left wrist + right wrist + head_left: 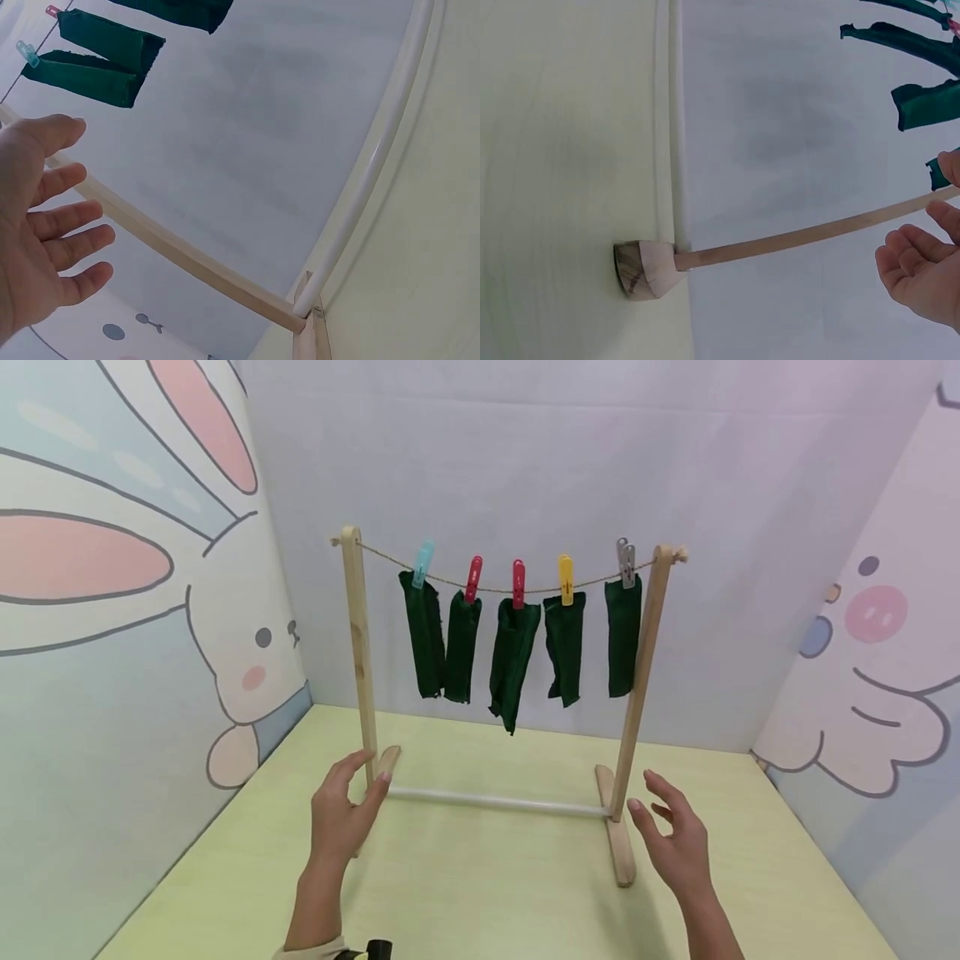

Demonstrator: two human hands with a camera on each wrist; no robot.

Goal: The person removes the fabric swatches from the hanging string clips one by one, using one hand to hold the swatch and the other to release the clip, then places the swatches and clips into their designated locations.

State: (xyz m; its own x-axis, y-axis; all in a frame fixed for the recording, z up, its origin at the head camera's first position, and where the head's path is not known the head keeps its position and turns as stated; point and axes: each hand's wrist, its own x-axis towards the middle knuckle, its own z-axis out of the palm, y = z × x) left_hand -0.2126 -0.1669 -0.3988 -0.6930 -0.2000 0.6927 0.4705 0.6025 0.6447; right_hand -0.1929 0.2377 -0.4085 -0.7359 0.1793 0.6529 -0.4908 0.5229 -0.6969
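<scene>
A small wooden drying rack has a left post (361,652), a right post (642,677) and a cord (386,558) strung between their tops. Several dark green cloth pieces (622,635) hang from it, each under a clothespin: light blue (423,562), two red (519,583), yellow (566,579) and grey (626,562). Beside the lower left post is my left hand (341,818), its fingers spread and loosely bent; contact with the post cannot be told. My right hand (678,843) hovers just right of the right post, fingers loosely bent and nothing in them.
A white rod (495,802) joins the posts near the bottom. Wooden feet, such as the right foot (619,853), stand on the pale yellow tabletop (480,893). Behind is a plain whitish backdrop (480,460); cartoon-printed panels (150,735) flank both sides.
</scene>
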